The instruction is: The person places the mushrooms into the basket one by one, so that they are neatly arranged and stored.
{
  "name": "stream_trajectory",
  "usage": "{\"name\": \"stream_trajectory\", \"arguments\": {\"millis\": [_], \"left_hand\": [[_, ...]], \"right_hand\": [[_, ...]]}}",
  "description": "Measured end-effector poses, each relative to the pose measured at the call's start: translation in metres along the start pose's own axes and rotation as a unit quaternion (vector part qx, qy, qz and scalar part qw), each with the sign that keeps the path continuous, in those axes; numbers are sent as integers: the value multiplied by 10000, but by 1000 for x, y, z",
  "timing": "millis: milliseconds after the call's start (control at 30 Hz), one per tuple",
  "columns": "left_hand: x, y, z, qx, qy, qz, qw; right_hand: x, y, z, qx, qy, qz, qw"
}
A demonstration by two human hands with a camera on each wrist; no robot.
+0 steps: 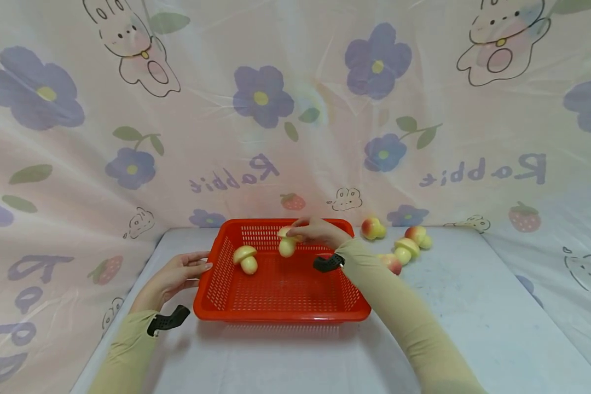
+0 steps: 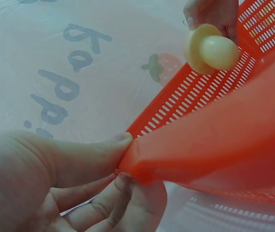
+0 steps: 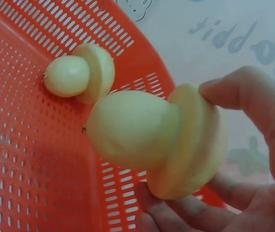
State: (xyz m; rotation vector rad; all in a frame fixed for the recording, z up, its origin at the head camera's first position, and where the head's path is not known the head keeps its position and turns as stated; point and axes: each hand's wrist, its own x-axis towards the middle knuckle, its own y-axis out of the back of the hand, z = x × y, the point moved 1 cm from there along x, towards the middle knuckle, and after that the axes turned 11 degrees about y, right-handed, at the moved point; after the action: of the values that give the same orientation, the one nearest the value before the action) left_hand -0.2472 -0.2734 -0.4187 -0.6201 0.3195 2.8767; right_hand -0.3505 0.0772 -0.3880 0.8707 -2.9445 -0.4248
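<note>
My right hand (image 1: 320,232) pinches a toy mushroom (image 3: 132,130) by its cap, holding it stem-down above the back part of a red plastic basket (image 1: 285,316). In the right wrist view the thumb and fingers lie on opposite sides of the cap. A second toy mushroom (image 1: 246,259) lies tilted inside the basket near the left wall. At the basket's left rim, my left hand (image 1: 179,276) grips the edge, thumb on top and fingers below, as the left wrist view shows.
Right of the basket, on the white tabletop (image 1: 477,306), lie another mushroom (image 1: 406,250) and several red-and-yellow pieces, one of them (image 1: 372,228) by the back edge. My right forearm partly covers one piece (image 1: 391,264). A printed curtain (image 1: 305,148) hangs behind the table.
</note>
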Motion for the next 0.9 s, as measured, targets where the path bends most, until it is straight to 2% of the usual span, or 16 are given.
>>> {"name": "stream_trajectory", "arguments": {"millis": [433, 900], "left_hand": [[0, 0, 0, -8, -35, -58, 10000], [-2, -2, 3, 76, 3, -19, 10000]], "right_hand": [[13, -14, 12, -17, -94, -338, 9994], [17, -28, 27, 146, -34, -414, 9990]]}}
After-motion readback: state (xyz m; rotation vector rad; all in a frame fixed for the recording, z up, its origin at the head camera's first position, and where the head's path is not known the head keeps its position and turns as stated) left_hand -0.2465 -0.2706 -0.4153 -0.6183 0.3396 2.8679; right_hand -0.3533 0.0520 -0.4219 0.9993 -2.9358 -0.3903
